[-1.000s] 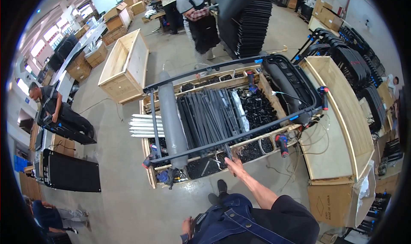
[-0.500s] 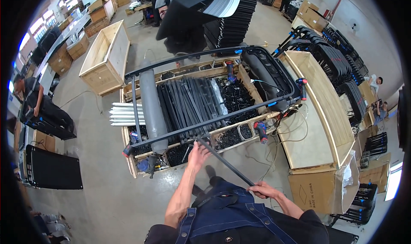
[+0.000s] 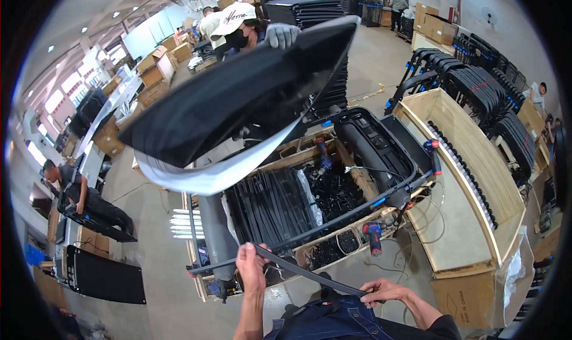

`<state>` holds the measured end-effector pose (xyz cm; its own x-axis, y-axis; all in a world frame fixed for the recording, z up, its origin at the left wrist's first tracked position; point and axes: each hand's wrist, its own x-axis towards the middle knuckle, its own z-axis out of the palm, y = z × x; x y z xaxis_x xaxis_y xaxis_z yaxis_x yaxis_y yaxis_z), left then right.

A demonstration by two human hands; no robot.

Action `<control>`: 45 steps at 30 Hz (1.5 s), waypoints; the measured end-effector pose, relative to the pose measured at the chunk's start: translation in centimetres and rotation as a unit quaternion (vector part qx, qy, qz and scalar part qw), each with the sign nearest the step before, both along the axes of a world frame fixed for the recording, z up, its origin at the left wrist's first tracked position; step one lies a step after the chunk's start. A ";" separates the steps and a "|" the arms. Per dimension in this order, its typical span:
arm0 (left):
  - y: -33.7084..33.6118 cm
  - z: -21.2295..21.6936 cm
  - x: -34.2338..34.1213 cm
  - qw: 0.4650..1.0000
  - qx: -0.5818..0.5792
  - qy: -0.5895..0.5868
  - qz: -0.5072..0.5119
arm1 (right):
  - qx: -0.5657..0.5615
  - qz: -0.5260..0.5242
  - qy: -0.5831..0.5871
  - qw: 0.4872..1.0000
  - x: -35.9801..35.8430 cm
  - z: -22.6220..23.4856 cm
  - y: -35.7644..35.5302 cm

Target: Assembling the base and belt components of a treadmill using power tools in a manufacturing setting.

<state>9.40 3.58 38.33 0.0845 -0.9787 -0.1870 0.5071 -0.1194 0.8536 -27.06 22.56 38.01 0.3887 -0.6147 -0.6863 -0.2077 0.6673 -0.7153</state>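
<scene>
A long, narrow black strip spans my two hands in front of my body, slanting down to the right. My left hand grips its far left end, close to the near rail of a black metal frame. At the near right end, my right hand pinches the strip between thumb and fingers. Across from me, a co-worker's grey-gloved hand holds a large black sheet with a white underside. That sheet hangs over the frame's left part and hides its far rail there.
Beneath the frame, a wooden bench holds a pile of black strips, loose black hardware and power drivers. A grey roller crosses the left end. To the right stands a long wooden crate; a cable lies on the floor.
The view has tilted upward, bringing the co-worker's head and glove into sight. The black sheet has come nearer over the frame. Both my hands still hold the strip.
</scene>
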 end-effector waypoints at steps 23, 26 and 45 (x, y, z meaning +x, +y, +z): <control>-13.8 -7.9 -1.5 0.732 -0.056 -0.647 -0.205 | -0.376 -0.230 0.060 0.895 17.1 -4.7 -31.1; -13.2 -8.5 -1.0 0.754 -0.071 -0.617 -0.214 | -0.347 -0.204 0.106 0.909 18.1 -5.7 -31.7; -17.6 9.1 8.6 1.000 -0.010 0.015 0.015 | -0.171 -0.219 0.010 0.960 17.9 -11.6 -32.6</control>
